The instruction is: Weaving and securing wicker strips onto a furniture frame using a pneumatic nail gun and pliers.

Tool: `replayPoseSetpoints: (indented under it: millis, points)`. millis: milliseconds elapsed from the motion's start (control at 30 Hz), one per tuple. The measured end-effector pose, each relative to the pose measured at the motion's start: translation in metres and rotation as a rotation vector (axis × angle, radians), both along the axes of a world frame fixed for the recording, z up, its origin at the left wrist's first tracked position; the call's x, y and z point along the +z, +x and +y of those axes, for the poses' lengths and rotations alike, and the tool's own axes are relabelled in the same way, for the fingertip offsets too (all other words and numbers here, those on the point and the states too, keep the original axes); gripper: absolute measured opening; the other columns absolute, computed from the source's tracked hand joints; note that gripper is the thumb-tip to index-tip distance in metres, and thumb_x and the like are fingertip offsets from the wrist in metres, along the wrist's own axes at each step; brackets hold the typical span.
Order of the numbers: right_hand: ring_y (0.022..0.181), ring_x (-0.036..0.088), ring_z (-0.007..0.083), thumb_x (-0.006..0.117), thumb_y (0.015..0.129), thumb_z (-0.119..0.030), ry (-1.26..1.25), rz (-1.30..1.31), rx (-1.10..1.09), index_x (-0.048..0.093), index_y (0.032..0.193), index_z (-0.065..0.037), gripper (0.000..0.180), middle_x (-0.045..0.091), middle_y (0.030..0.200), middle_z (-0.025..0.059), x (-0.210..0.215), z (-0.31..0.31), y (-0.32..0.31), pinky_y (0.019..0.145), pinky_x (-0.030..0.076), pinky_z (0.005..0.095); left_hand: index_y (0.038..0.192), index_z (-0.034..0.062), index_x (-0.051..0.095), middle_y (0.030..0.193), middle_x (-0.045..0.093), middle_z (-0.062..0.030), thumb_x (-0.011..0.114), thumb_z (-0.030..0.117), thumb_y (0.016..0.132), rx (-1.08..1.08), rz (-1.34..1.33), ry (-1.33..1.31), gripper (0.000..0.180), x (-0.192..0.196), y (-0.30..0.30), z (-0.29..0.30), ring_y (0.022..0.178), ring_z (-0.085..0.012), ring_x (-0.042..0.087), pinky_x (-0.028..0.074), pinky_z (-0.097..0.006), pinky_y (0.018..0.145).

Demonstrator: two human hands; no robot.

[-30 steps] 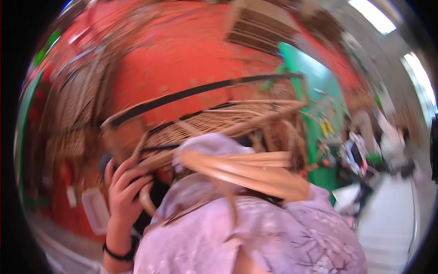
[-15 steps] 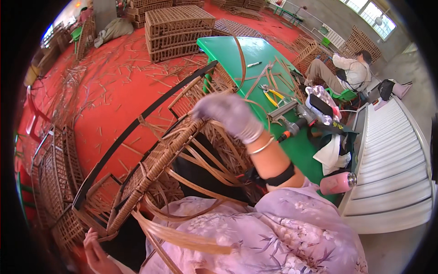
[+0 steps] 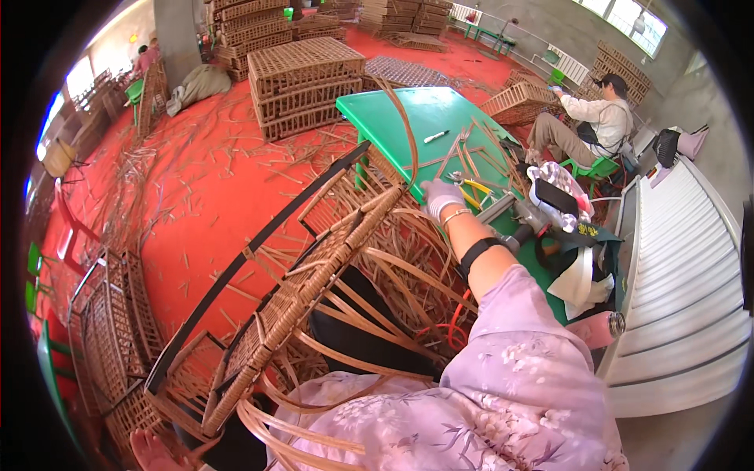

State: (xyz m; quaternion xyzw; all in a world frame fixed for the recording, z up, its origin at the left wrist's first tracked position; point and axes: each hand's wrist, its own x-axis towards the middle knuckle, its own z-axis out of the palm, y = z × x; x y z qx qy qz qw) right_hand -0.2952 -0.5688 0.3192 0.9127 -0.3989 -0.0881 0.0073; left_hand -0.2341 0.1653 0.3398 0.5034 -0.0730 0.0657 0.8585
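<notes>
A wicker basket frame (image 3: 314, 271) lies slantwise across my lap, with a black strip (image 3: 251, 250) along its far side. Several loose flat cane strips (image 3: 377, 314) trail from its near edge. My right hand (image 3: 444, 198), in a pale glove, is at the near edge of the green table (image 3: 385, 118), right beside the yellow-handled pliers (image 3: 473, 188). Its fingertips are hidden, so whether it grips anything is unclear. At the lower left, my left hand (image 3: 161, 451) is bare, with fingers stretched out, close to the basket's lower end.
Cane offcuts, a pen (image 3: 436, 136), a power tool (image 3: 525, 224) and a phone (image 3: 556, 196) lie on the table. A pink bottle (image 3: 598, 328) sits at its near right. Stacked wicker crates (image 3: 305, 86) stand behind; another person (image 3: 597, 118) sits at the far right.
My right hand has left the basket's upper edge and moved right to the table beside the pliers. My left hand has dropped slightly lower, still with fingers extended.
</notes>
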Motion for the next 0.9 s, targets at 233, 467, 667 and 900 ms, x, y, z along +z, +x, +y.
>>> replayPoseSetpoints:
  millis: [233, 467, 667, 900]
  points:
    - [0.089, 0.066, 0.0389, 0.052, 0.09, -0.026, -0.272, -0.366, -0.107, 0.069, 0.094, -0.012, 0.022, 0.067, 0.098, 0.0192, -0.01, -0.034, -0.002, 0.08, 0.053, 0.0475, 0.117, -0.0028, 0.061, 0.108, 0.068, -0.0155, 0.037, 0.072, 0.09, 0.273, 0.088, 0.13, 0.084, 0.017, -0.002, -0.003, 0.1, -0.0284, 0.063, 0.048, -0.039, 0.092]
    - [0.081, 0.068, 0.0279, 0.063, 0.089, -0.017, -0.342, -1.584, 0.198, 0.068, 0.107, -0.006, 0.021, 0.069, 0.1, 0.0151, 0.107, 0.027, -0.007, 0.074, 0.054, 0.0369, 0.109, -0.0025, 0.064, 0.099, 0.068, -0.0144, 0.034, 0.051, 0.102, 0.393, -0.106, 0.377, 0.062, 0.081, 0.002, -0.044, 0.09, -0.0264, 0.064, 0.05, -0.036, 0.084]
    - [0.089, 0.066, 0.0263, 0.069, 0.081, -0.02, -0.256, -1.404, 1.151, 0.065, 0.106, -0.007, 0.028, 0.066, 0.104, 0.0089, 0.15, 0.213, 0.0, 0.076, 0.052, 0.0367, 0.116, -0.0038, 0.061, 0.093, 0.061, -0.008, 0.045, 0.024, 0.101, -0.005, -0.375, 0.908, 0.036, 0.103, -0.009, -0.12, 0.088, -0.0166, 0.059, 0.047, -0.031, 0.084]
    - [0.086, 0.062, 0.0241, 0.062, 0.076, -0.02, 0.118, -1.189, 1.557, 0.066, 0.102, -0.008, 0.029, 0.062, 0.1, 0.0057, 0.099, 0.347, -0.009, 0.077, 0.051, 0.0369, 0.112, -0.0058, 0.064, 0.08, 0.06, -0.0009, 0.051, 0.018, 0.1, -0.216, -0.277, 0.878, 0.03, 0.088, -0.022, -0.176, 0.068, -0.0059, 0.053, 0.045, -0.021, 0.062]
